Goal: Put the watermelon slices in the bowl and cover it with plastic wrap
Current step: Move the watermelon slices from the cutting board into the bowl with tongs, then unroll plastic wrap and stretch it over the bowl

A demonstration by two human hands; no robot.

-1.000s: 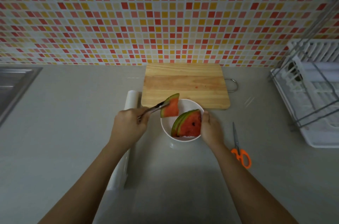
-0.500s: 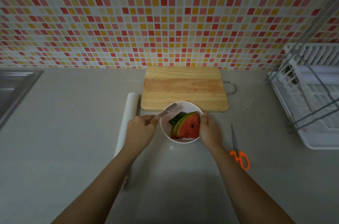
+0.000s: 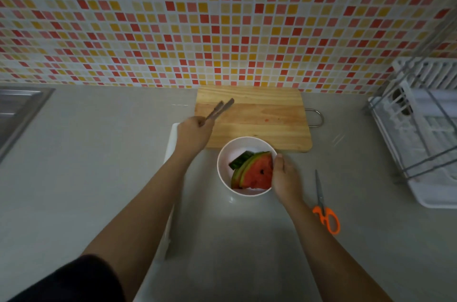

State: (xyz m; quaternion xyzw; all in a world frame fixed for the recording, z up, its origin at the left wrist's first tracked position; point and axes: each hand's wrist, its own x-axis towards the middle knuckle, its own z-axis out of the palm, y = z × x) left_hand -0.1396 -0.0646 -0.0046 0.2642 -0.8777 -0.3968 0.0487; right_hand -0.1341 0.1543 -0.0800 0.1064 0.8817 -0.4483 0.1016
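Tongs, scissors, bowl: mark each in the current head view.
tongs (image 3: 218, 110), head view, on the two metal arms above the left hand.
scissors (image 3: 326, 219), head view, on the orange handles.
bowl (image 3: 223, 153), head view, on the white left rim.

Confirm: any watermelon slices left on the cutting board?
No. The cutting board is bare of fruit; the watermelon slices sit in the bowl, and the tongs carry nothing.

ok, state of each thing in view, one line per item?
bowl: upright on the counter, uncovered, holds slices
watermelon slices: inside the bowl, leaning together
tongs: empty, held over the board
left hand: closed on the tongs
right hand: gripping the bowl's right rim
cutting board: flat, no slices left on it
plastic wrap roll: lying on the counter, partly under the left arm
scissors: closed, flat on the counter
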